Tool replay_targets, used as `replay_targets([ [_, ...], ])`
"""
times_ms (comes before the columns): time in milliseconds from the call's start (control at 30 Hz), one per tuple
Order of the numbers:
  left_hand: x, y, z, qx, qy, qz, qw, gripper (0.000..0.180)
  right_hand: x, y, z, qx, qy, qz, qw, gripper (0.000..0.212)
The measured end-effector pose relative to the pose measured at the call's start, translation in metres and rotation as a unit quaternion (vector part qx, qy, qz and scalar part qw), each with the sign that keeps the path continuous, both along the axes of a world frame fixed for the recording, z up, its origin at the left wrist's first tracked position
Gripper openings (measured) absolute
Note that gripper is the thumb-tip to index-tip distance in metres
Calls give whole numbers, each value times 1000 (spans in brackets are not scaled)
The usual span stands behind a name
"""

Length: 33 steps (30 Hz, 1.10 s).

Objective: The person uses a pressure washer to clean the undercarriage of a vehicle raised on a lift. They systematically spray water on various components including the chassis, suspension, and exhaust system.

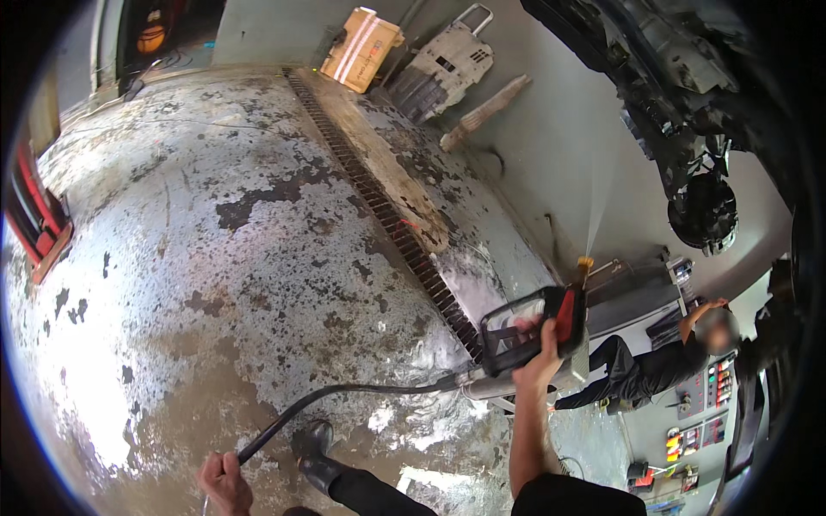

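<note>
My right hand [539, 354] is closed around the grip of a black and red pressure washer gun [568, 320]. From its yellow nozzle [585, 261] a thin spray fans out toward the upper right, beside the dark underside of a vehicle [680, 103]. A black hose [361, 389] runs from the gun's lower end, curving left and down. Low in the view, my left hand [225, 483] is wrapped around that hose. My dark boot [315, 451] stands on the wet floor near the left hand.
A slotted drain [370, 193] crosses the worn, peeling floor [258, 284]. By the wall are a cardboard box [361, 50] and a dirty grey panel [443, 69]. A red post [39, 211] stands far left. A person in black [645, 365] is at the right, near wall-hung tools.
</note>
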State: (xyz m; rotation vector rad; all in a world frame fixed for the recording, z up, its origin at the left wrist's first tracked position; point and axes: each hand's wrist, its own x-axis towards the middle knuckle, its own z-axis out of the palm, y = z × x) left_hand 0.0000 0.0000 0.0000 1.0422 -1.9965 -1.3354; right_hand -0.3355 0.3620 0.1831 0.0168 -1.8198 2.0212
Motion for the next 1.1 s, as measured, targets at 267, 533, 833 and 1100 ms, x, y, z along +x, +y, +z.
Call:
replay_targets([
  [267,-183,4,59,25,104,-61,992,55,-145,-17,56,5,-13,-18,1000,40],
  [533,-255,-19,65,78,71,-76,992,52,-254,-22,166,31,-17,-78,996,47],
  [833,-342,-27,125,227,117,-128,958,51,-387,-40,270,76,-28,-114,990,39],
  [1100,-382,-18,147,224,171,-197,939,50,-445,-56,316,124,-49,-144,981,32],
])
